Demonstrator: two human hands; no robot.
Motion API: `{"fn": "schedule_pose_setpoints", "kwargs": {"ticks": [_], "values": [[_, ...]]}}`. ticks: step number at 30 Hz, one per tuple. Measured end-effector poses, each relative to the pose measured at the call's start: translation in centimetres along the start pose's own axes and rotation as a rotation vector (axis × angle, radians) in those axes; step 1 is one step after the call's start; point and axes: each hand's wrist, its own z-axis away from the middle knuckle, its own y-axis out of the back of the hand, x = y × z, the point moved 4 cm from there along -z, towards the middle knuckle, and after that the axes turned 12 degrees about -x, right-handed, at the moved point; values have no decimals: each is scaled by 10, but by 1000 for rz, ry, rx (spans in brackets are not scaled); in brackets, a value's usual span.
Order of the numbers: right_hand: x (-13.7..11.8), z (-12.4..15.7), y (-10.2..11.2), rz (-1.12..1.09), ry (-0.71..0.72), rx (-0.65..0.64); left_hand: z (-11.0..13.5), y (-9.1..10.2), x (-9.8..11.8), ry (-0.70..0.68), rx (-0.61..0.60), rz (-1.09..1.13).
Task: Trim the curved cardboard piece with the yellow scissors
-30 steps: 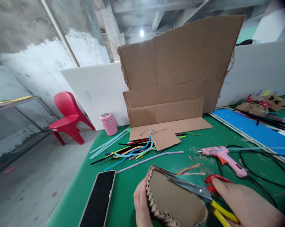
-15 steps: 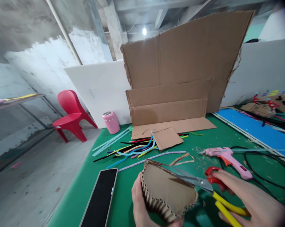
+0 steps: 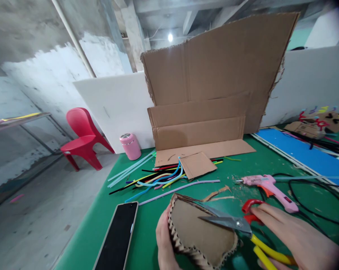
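Note:
My left hand grips a small cardboard piece by its left side. Corrugated card runs as a wall along the piece's curved edge. In my right hand are scissors with red and yellow handles. Their blades are spread, one lying over the cardboard face and the other along its upper edge. A pink glue gun with an orange trigger rests just beyond my right hand. Cardboard scraps lie behind the piece I hold.
A phone lies on the green table at left. Behind are pipe cleaners, a cardboard square, a pink canister and a large upright cardboard sheet. A blue board lies right. A red chair stands left.
The scissors' blades now show wider apart, with one further over the cardboard face. The cardboard piece has tilted and lowered slightly in my left hand.

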Motion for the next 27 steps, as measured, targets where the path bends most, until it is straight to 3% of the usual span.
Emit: {"fn": "schedule_pose_setpoints", "kwargs": {"ticks": [5,11,16,20,27], "values": [[1,-5,-1,-26,-6,12,3,-2,-12,-47,38,-30],[1,-8,4,-38,-14,-8,-1,-11,-43,-168,156,-69],[-2,-17,11,-81,0,5,-20,-25,-66,-97,101,-76],[-2,-20,13,-119,6,37,-17,-23,-58,-95,93,-40],[-3,-24,22,-148,33,54,2,-1,-20,-13,39,21]]}}
